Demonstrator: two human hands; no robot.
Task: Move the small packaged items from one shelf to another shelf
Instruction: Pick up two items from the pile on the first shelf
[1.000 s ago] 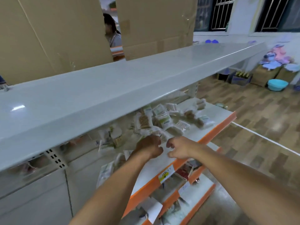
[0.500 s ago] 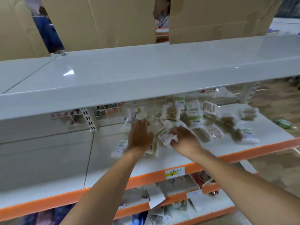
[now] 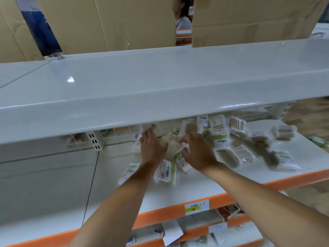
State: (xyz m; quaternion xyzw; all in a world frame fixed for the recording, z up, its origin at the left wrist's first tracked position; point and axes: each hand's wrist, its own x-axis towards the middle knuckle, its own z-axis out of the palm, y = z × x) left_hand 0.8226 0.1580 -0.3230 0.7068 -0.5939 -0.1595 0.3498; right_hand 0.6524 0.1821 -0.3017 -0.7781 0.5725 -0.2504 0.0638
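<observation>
Several small clear packets with green and white labels (image 3: 220,139) lie heaped on the white middle shelf with an orange front edge (image 3: 236,177). My left hand (image 3: 152,147) reaches under the top shelf (image 3: 160,82), fingers straight, tips touching a packet at the back. My right hand (image 3: 197,152) hovers over the heap with bent, spread fingers. Its thumb lies against a green-labelled packet (image 3: 180,157), and blur hides whether it grips it. Two more packets (image 3: 165,172) lie beneath my wrists.
Large cardboard boxes (image 3: 106,24) stand behind the glossy top shelf, with a person (image 3: 184,18) visible through the gap. Lower orange-edged shelves (image 3: 227,213) hold other goods. A yellow price tag (image 3: 196,206) sits on the shelf edge. Wooden floor (image 3: 313,114) lies to the right.
Both hands moved from the shelf's front edge deep into the packets under the top shelf. The right hand's fingers have spread from the fist it had on packets.
</observation>
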